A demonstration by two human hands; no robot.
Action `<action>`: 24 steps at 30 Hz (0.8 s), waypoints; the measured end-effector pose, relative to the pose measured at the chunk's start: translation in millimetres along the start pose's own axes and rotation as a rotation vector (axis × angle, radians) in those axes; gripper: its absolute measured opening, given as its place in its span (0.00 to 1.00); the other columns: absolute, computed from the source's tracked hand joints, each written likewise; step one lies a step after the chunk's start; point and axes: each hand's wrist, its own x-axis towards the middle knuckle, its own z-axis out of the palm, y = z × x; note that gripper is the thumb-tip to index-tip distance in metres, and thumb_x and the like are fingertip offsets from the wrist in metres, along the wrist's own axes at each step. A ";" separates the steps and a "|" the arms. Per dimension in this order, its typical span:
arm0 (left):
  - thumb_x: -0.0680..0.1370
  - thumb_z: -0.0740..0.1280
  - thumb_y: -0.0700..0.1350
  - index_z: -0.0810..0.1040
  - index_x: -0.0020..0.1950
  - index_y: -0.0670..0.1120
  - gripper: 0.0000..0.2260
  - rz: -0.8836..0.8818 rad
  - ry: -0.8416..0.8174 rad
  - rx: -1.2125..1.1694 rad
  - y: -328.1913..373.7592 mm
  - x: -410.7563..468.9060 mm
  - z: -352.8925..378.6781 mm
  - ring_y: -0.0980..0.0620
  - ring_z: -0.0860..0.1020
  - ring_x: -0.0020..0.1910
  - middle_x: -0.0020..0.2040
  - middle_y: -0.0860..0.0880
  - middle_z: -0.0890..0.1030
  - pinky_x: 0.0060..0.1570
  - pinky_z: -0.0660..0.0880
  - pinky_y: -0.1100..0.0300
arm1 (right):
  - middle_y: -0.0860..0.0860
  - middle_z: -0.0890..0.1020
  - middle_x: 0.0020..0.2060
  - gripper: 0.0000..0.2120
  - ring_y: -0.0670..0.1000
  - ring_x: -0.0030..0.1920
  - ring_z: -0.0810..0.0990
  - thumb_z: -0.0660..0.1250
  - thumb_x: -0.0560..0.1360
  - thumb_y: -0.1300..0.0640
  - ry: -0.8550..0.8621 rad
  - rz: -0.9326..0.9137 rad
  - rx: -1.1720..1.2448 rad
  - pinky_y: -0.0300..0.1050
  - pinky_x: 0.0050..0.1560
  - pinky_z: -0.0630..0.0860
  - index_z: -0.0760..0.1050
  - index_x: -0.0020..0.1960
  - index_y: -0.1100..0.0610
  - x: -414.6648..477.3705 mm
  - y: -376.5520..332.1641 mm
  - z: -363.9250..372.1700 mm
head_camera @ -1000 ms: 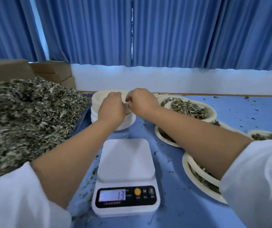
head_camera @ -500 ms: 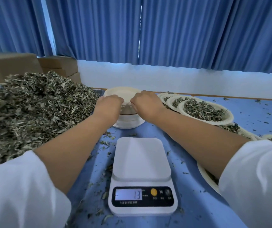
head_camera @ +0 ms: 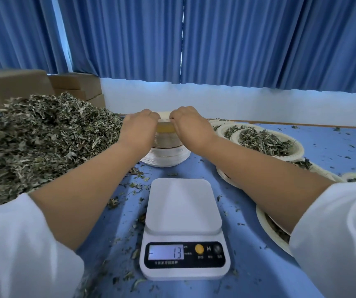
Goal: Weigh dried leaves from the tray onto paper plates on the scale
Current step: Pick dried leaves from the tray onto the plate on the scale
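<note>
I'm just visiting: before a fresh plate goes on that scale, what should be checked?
1. Scale platform bare: ok.
2. Display at zero: not ok, it reads 13.
3. Left hand and right hand on the stack of paper plates: ok, both grip its top edge.
4. Just one plate separated: cannot tell, fingertips hidden.
5. Heap of dried leaves close at left: ok.

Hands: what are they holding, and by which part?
Both the left hand and right hand pinch the near rim of the top plate of the stack.
</note>
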 end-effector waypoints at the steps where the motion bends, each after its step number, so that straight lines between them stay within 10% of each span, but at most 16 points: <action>1: 0.73 0.61 0.33 0.73 0.64 0.45 0.20 0.007 0.024 -0.014 -0.2 -2.2 -2.2 0.44 0.74 0.56 0.58 0.45 0.75 0.55 0.66 0.53 | 0.55 0.76 0.54 0.10 0.56 0.57 0.71 0.56 0.80 0.62 0.005 0.021 0.110 0.48 0.53 0.70 0.72 0.59 0.59 -2.3 0.3 -1.0; 16: 0.76 0.63 0.33 0.79 0.60 0.46 0.16 0.116 0.198 -0.337 33.8 -116.9 -53.8 0.48 0.76 0.59 0.57 0.48 0.80 0.57 0.67 0.51 | 0.50 0.79 0.46 0.07 0.49 0.50 0.74 0.66 0.77 0.57 0.187 -0.006 0.486 0.38 0.51 0.65 0.78 0.52 0.60 -124.0 -18.3 -48.4; 24: 0.81 0.57 0.49 0.79 0.60 0.45 0.15 0.072 0.044 -0.747 39.3 -170.3 -51.6 0.57 0.63 0.72 0.64 0.53 0.73 0.69 0.60 0.55 | 0.50 0.79 0.56 0.08 0.47 0.68 0.69 0.66 0.78 0.56 0.102 0.087 0.610 0.34 0.65 0.62 0.79 0.55 0.57 -193.2 -32.5 -34.6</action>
